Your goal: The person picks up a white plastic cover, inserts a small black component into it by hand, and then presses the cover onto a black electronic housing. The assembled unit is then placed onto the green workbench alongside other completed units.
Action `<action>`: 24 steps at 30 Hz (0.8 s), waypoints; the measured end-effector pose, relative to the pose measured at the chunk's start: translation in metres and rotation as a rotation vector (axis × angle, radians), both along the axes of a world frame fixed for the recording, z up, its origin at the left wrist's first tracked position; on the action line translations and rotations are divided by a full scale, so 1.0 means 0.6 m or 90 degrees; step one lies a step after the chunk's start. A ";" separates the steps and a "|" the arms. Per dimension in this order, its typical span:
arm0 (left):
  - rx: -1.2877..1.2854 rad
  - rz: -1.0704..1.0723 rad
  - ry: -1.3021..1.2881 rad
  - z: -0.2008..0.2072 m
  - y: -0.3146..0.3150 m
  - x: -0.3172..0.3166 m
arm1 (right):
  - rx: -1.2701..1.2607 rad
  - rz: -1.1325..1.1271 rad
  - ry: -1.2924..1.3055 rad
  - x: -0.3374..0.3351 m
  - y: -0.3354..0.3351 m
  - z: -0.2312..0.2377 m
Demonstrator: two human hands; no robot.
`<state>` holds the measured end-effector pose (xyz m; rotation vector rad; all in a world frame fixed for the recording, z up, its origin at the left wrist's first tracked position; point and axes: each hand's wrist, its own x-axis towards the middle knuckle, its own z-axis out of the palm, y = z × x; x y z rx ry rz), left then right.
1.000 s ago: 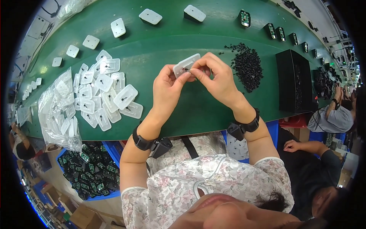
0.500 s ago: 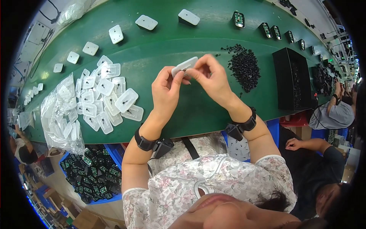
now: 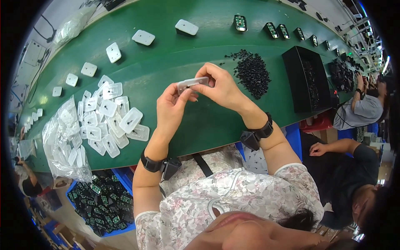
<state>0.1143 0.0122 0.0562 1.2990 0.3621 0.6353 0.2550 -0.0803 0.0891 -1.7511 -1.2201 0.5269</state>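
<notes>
My left hand (image 3: 171, 102) and my right hand (image 3: 220, 88) pinch a white plastic cover plate (image 3: 193, 82) between them, above the green table. Its left end sits in my left fingers, while my right thumb presses along its near face. A small black part shows near the middle of the plate, partly behind the thumbs. To the left lies a heap of similar translucent white cover plates (image 3: 109, 108), many with a small black piece at the centre. Right of my hands is a pile of small black parts (image 3: 252, 75), too small to name.
White-topped cases (image 3: 143, 38) line the table's (image 3: 216, 125) far left; black cases with green circuit boards (image 3: 240, 23) line the far right. A clear plastic bag (image 3: 62, 137), a black box (image 3: 298, 83) and a blue bin of circuit boards (image 3: 102, 200) surround me. Co-workers sit to the right.
The cover plate has gone from a steep slant to nearly level, both hands still on it. The whole view has shifted, so the table's things appear farther left.
</notes>
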 end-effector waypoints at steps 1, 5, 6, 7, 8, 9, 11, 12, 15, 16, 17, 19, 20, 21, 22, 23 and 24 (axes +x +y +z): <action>-0.028 -0.002 -0.003 0.004 0.000 0.001 | 0.002 -0.008 -0.005 0.002 0.001 -0.003; -0.044 0.025 0.012 -0.004 0.018 0.001 | 0.033 0.038 0.199 0.044 0.018 -0.017; -0.015 0.052 0.051 -0.017 0.029 -0.002 | 0.071 0.072 0.192 0.062 0.023 -0.017; 0.009 0.086 0.117 -0.020 0.037 -0.007 | 0.111 0.026 0.150 0.102 0.042 -0.029; 0.031 0.120 0.182 -0.024 0.043 -0.011 | 0.148 -0.054 0.079 0.147 0.057 -0.020; 0.035 0.101 0.177 -0.025 0.047 -0.010 | 0.041 -0.258 -0.179 0.197 0.063 -0.002; 0.435 0.211 0.263 -0.026 0.050 0.003 | -0.014 -0.480 -0.556 0.323 0.081 -0.036; 0.439 0.208 0.255 -0.028 0.049 0.006 | -0.011 -0.488 -0.560 0.341 0.089 -0.030; 0.472 0.200 0.347 -0.035 0.044 0.007 | -0.373 -0.478 -0.488 0.380 0.106 -0.018; 0.476 0.198 0.344 -0.035 0.046 0.009 | -0.387 -0.426 -0.421 0.389 0.111 -0.014; 0.539 0.196 0.333 -0.035 0.047 0.012 | -0.399 -0.374 -0.354 0.393 0.115 -0.013; 0.595 0.197 0.335 -0.030 0.042 0.005 | -0.272 -0.359 -0.295 0.366 0.129 -0.018; 0.603 0.200 0.385 -0.024 0.035 0.005 | -0.146 -0.347 -0.237 0.351 0.131 -0.023; 0.608 0.204 0.432 -0.020 0.028 0.008 | -0.096 -0.257 -0.135 0.323 0.126 -0.022; 0.604 0.209 0.441 -0.015 0.020 0.003 | -0.046 -0.162 -0.032 0.278 0.121 -0.018; 0.700 0.199 0.443 -0.014 0.014 -0.002 | -0.023 -0.106 0.011 0.231 0.116 -0.018; 0.793 0.190 0.448 -0.013 0.007 -0.007 | 0.022 -0.054 -0.048 0.187 0.104 -0.026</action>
